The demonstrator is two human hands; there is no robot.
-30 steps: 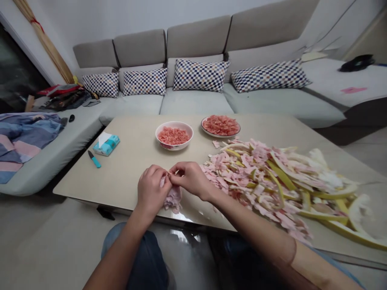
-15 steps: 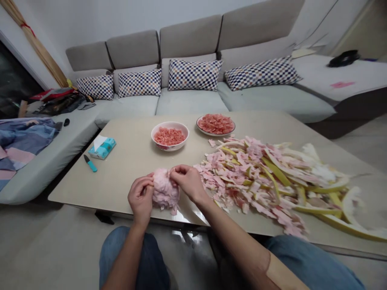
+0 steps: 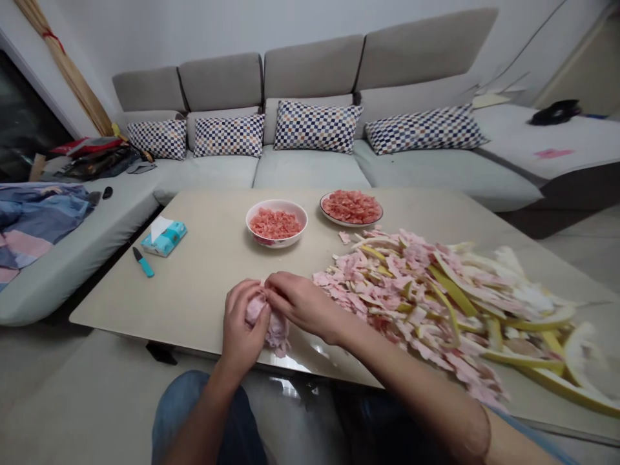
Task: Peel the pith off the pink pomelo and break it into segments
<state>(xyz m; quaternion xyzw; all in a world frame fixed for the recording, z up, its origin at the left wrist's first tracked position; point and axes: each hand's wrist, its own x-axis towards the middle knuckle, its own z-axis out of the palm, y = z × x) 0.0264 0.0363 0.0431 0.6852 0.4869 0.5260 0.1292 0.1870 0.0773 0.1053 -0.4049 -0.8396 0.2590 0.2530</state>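
A peeled pomelo point(image 3: 278, 329) with pale pink pith rests at the table's near edge, partly hidden by my hands. My left hand point(image 3: 245, 326) is closed around its left side, thumb across the front. At its top, my right hand point(image 3: 299, 300) pinches the pith with bent fingers; whatever sits between the fingertips is hidden. Beyond the hands stands a white bowl point(image 3: 277, 243) of pink pomelo flesh point(image 3: 275, 224). A dark-rimmed plate point(image 3: 352, 224) heaped with more flesh pieces point(image 3: 352, 207) is behind it to the right.
A large heap of pomelo peel and pith point(image 3: 436, 297) spreads over the right of the table point(image 3: 203, 303). On the left lie a small turquoise-handled knife point(image 3: 144, 263) and a blue tissue pack point(image 3: 165, 237). A sofa point(image 3: 310, 171) with checkered cushions runs along the far side.
My left hand has moved right and wrapped further around the pomelo, covering more of it. My right hand has come closer to the left one. The view has shifted slightly.
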